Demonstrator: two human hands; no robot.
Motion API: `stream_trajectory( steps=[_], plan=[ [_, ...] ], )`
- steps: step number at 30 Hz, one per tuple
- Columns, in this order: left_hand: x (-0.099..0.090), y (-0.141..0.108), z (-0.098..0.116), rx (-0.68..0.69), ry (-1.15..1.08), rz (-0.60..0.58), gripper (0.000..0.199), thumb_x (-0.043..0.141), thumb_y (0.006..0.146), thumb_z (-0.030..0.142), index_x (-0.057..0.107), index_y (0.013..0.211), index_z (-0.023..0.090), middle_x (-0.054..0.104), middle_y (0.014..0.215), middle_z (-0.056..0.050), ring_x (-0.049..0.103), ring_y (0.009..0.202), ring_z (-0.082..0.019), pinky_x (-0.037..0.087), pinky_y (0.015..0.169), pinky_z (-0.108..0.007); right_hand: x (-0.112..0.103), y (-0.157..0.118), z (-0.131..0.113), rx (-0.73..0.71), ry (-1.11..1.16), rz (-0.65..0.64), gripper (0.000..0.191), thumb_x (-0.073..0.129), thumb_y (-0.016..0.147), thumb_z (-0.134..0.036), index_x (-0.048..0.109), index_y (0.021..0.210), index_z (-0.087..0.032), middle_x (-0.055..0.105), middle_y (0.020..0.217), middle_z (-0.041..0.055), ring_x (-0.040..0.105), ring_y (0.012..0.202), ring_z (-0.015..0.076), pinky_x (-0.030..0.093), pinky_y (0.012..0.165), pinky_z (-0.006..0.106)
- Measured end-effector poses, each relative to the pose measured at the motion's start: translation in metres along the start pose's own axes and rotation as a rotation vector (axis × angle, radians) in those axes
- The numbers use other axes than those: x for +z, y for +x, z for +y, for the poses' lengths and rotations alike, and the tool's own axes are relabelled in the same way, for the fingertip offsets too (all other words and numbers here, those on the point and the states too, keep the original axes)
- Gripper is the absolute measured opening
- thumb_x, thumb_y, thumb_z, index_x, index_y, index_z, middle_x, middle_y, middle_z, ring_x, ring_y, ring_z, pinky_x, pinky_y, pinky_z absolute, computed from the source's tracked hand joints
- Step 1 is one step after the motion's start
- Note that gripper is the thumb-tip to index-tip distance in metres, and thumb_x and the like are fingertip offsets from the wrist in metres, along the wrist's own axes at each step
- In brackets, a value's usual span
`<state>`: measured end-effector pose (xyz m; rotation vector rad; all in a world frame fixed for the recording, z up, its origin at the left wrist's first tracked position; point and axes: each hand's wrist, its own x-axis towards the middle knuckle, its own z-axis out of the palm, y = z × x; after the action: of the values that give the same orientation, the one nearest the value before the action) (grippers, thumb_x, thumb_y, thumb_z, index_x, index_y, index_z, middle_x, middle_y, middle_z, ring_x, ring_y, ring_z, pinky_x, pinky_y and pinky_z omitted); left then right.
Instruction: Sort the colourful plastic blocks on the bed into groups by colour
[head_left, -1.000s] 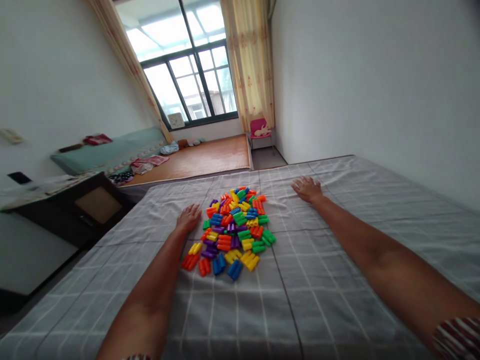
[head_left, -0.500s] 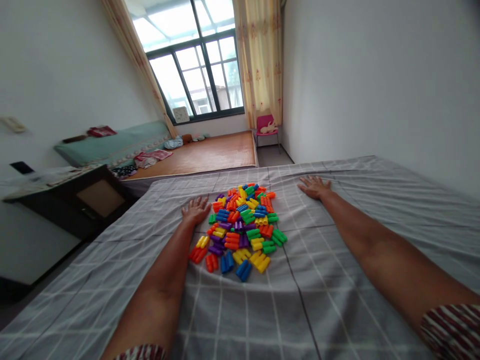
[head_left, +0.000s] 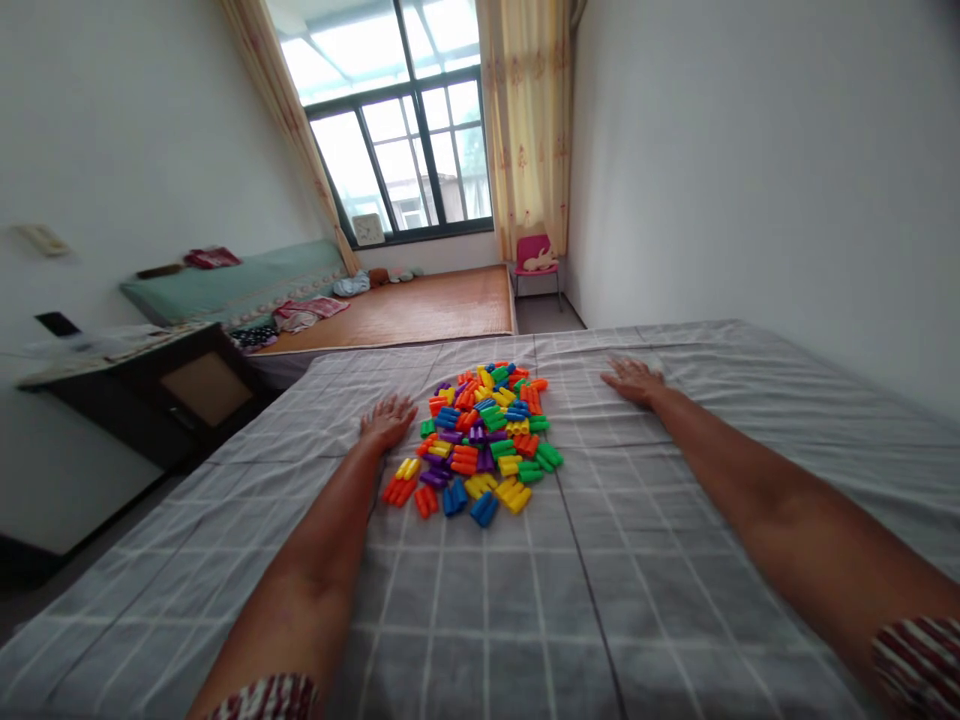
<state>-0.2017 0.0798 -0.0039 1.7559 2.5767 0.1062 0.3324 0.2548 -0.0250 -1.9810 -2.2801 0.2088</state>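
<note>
A heap of colourful plastic toy blocks (head_left: 480, 435), in red-orange, yellow, green, blue and purple, lies on the grey checked sheet (head_left: 510, 600) between my hands. Each block looks like short tubes joined side by side. My left hand (head_left: 388, 421) rests palm down just left of the heap, fingers spread, close to the blocks but apart from them. Farther off on the right, my right hand (head_left: 634, 382) also lies on the sheet with its fingers stretched out. Both hands hold nothing.
Beyond the sheet's far edge is a second bed with a brown mat (head_left: 435, 305) and crumpled clothes (head_left: 307, 312). A dark cabinet (head_left: 202, 390) stands at the left. A pink chair (head_left: 535, 250) is near the window, and a white wall (head_left: 750, 170) runs along the right.
The view has shifted slightly, so the heap's near edge appears higher in the picture. Both hands stay flat on the sheet, and no block is visibly taken or moved.
</note>
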Motion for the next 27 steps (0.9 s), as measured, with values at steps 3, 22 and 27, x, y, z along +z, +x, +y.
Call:
stream_trajectory(
  steps=[3, 22, 27],
  plan=[
    [-0.023, -0.035, 0.017, 0.080, -0.054, 0.204, 0.059, 0.024, 0.096, 0.051, 0.037, 0.148, 0.028, 0.028, 0.158, -0.006, 0.022, 0.146, -0.030, 0.021, 0.114, -0.055, -0.009, -0.037, 0.006, -0.053, 0.004, 0.062, 0.069, 0.015, 0.094, -0.062, 0.028, 0.152, -0.029, 0.025, 0.160, 0.0057, 0.021, 0.145, 0.0295, 0.021, 0.113, 0.058],
    [-0.019, -0.205, 0.118, 0.991, -0.121, 0.197, 0.049, 0.043, 0.095, 0.043, 0.046, 0.143, 0.033, 0.039, 0.153, -0.003, 0.025, 0.145, -0.024, 0.017, 0.120, -0.049, -0.005, -0.145, 0.022, -0.197, -0.073, -0.004, 0.060, 0.033, 0.092, -0.058, 0.046, 0.143, -0.028, 0.040, 0.152, 0.0081, 0.034, 0.139, 0.0315, 0.030, 0.109, 0.059],
    [-0.026, -0.194, 0.158, 1.180, -0.072, 0.137, 0.043, 0.052, 0.091, 0.043, 0.056, 0.133, 0.035, 0.052, 0.143, -0.001, 0.034, 0.141, -0.022, 0.016, 0.119, -0.046, -0.031, -0.131, -0.070, -0.412, 0.125, -0.028, 0.043, 0.045, 0.093, -0.046, 0.062, 0.126, -0.023, 0.068, 0.119, 0.0112, 0.063, 0.108, 0.0262, 0.048, 0.096, 0.042]
  ],
)
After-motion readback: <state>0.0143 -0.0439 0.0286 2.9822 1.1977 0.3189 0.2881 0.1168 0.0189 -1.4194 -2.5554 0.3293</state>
